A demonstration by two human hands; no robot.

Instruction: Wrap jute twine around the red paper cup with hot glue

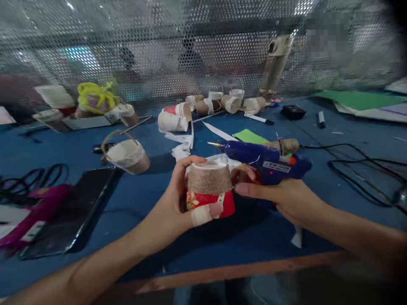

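Note:
An upside-down red paper cup [227, 206], with a floral pattern, is wrapped in brown twine [210, 178] over its upper part. My left hand [182, 203] grips it from the left, a bandage [201, 215] around the thumb. On the cup's right side, my right hand [273, 192] pinches the twine's end between thumb and fingers; its lower fingers are partly hidden. Just behind that hand is a blue glue gun [254, 153], nozzle pointing left and a red light lit. Whether any finger touches the gun, I cannot tell.
A twine-handled cup basket [129, 156] stands to the left, near a dark phone [76, 212] and a magenta glue gun [47, 207]. Several paper cups [173, 120] lie toward the mesh screen [152, 55]. A black cable [356, 159] loops at right. Green paper [356, 103] lies back right.

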